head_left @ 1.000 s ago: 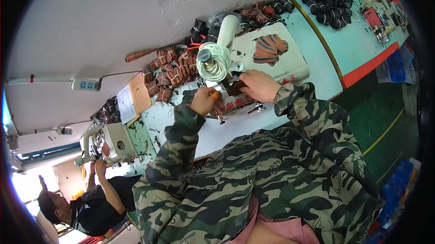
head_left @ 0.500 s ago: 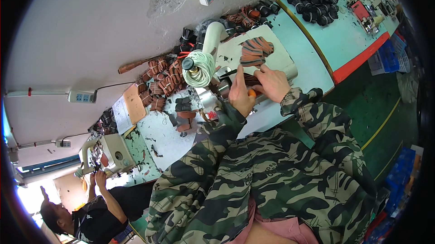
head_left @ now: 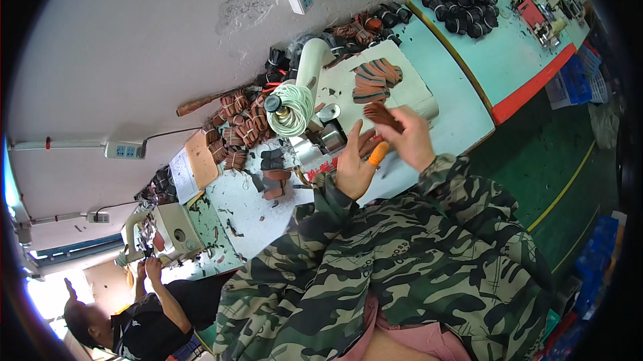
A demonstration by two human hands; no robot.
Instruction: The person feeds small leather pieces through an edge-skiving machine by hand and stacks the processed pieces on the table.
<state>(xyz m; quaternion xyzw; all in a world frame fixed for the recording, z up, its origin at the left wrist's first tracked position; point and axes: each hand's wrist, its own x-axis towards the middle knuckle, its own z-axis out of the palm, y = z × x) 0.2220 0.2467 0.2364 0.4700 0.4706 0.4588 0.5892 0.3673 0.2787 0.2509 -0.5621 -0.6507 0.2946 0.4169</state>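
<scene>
Pale desk (head_left: pixel 271 217) along the wall, dark scraps scattered over it; co-worker (head_left: pixel 144 321) at another machine, far left.

Right hand (head_left: pixel 415 138) has its fingers closed on one end of a brown stack of strips (head_left: pixel 382 115), just in front of the cream machine (head_left: pixel 418 96). Free end juts up and left; the end grip probably keeps the layers together and leaves the rest exposed. Wrist comes in from lower right, back of hand mostly up.

Left hand (head_left: pixel 355 168) sits just beside it, index stretched toward the machine. Can't tell if its other fingers grip anything. Orange finger cover (head_left: pixel 378 153) on one digit, likely the thumb, presumably for grip or protection. Both elbows bent, forearms converging.

Striped pile (head_left: pixel 377 81) lies on the machine's flat top, within easy reach, I'd guess on purpose. Cord coil (head_left: pixel 303 108) hangs round a dark knob, likely to stay clear of the desk. Brown bundles (head_left: pixel 234 123) behind are tied, presumably to stay sorted.
</scene>
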